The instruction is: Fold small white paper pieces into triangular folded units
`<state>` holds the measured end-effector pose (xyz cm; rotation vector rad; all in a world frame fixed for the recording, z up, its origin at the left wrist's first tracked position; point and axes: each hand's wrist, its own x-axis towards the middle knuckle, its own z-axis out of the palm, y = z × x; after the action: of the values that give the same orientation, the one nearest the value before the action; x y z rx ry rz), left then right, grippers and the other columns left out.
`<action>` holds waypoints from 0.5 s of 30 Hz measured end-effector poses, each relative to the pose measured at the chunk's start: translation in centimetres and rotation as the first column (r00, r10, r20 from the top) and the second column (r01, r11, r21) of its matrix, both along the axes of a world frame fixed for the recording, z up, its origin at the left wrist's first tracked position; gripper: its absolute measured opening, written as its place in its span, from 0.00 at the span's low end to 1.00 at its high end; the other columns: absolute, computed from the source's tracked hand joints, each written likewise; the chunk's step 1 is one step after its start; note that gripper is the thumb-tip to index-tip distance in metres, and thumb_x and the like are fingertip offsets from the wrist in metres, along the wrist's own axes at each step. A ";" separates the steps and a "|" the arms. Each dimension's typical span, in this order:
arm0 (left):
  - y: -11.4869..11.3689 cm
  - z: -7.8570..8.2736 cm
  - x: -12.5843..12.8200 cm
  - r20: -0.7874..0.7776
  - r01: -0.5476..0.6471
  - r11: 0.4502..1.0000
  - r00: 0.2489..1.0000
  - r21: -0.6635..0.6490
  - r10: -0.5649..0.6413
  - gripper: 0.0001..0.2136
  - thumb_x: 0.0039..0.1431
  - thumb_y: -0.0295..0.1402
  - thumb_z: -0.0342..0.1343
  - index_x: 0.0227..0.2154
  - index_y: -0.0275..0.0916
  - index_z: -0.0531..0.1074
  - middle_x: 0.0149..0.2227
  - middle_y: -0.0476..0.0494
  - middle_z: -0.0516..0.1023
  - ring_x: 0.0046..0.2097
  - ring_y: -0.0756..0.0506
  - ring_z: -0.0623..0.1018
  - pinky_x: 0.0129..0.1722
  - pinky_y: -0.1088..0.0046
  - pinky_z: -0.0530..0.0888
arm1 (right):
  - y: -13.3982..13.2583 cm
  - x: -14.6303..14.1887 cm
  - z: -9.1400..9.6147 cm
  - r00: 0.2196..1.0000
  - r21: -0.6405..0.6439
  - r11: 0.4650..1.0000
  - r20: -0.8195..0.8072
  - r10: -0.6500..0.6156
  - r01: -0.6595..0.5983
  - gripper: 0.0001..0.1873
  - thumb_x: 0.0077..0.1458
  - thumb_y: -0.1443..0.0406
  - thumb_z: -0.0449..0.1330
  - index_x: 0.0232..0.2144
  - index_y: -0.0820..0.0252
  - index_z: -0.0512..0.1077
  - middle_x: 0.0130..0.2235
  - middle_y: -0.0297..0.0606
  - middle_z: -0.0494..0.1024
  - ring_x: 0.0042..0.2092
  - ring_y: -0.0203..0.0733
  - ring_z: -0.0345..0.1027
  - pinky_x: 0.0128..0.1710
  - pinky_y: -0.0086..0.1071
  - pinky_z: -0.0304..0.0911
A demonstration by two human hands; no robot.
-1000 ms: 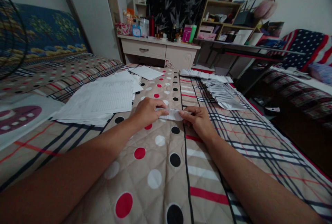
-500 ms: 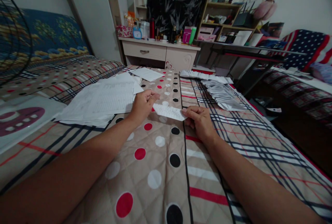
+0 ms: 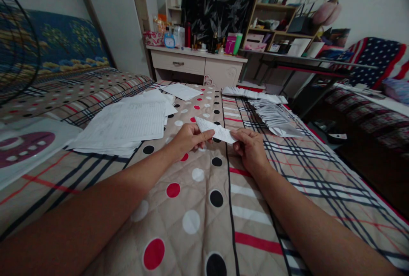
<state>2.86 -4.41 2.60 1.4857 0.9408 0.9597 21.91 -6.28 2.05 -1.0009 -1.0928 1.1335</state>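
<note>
Between my hands is a narrow strip of folded paper point(image 3: 220, 133), white with small dark writing, held just above the patterned bedspread point(image 3: 188, 242). My left hand point(image 3: 191, 137) pinches its left part, the thumb lying across the front. At the other end, my right hand point(image 3: 249, 145) grips the strip between thumb and fingers. Left of my hands lies a spread pile of written paper sheets point(image 3: 128, 118). To the right, beyond my right hand, several folded paper strips point(image 3: 271, 116) lie overlapping in a row.
Another white sheet point(image 3: 182, 91) lies at the far end of the bed. A plastic bag point(image 3: 35, 144) with a purple print is at the left, near a black wire fan guard point(image 3: 32, 46). Behind the bed stand a cream dresser point(image 3: 179, 64) and a crowded shelf point(image 3: 275, 33).
My left hand has come down and right and now grips the strip with the thumb over it. The strip's left end is tilted higher. My right hand has shifted slightly right.
</note>
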 end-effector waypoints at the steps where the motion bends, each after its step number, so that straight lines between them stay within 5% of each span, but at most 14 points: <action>1: 0.0 0.0 0.0 -0.002 0.001 1.000 1.000 -0.002 -0.001 0.18 0.51 0.47 0.61 0.23 0.33 0.74 0.16 0.51 0.68 0.17 0.56 0.62 0.16 0.80 0.55 | 0.0 0.0 0.0 1.000 0.006 1.000 0.004 0.002 -0.003 0.16 0.44 0.63 0.65 0.13 0.60 0.64 0.13 0.27 0.61 0.14 0.27 0.46 0.12 0.25 0.35; 10: -0.2 0.2 0.5 0.030 -0.202 0.949 0.979 0.243 0.201 0.11 0.52 0.35 0.60 0.19 0.34 0.74 0.17 0.50 0.72 0.18 0.55 0.65 0.18 0.80 0.63 | -0.5 -0.4 0.2 0.997 0.136 0.991 0.073 0.002 -0.012 0.14 0.44 0.56 0.69 0.24 0.60 0.73 0.17 0.27 0.66 0.18 0.29 0.54 0.17 0.26 0.50; 15: -0.1 0.3 0.2 -0.006 -0.183 0.919 0.980 0.349 0.197 0.10 0.55 0.31 0.58 0.20 0.34 0.76 0.20 0.48 0.77 0.19 0.55 0.68 0.20 0.80 0.67 | -0.7 -0.3 0.1 0.992 0.078 0.989 0.024 0.122 -0.124 0.20 0.51 0.49 0.62 0.33 0.60 0.76 0.21 0.31 0.73 0.17 0.31 0.59 0.16 0.25 0.52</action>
<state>3.02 -4.52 2.89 1.7352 0.9950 1.2936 21.57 -6.94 2.17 -0.8938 -1.2197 1.1719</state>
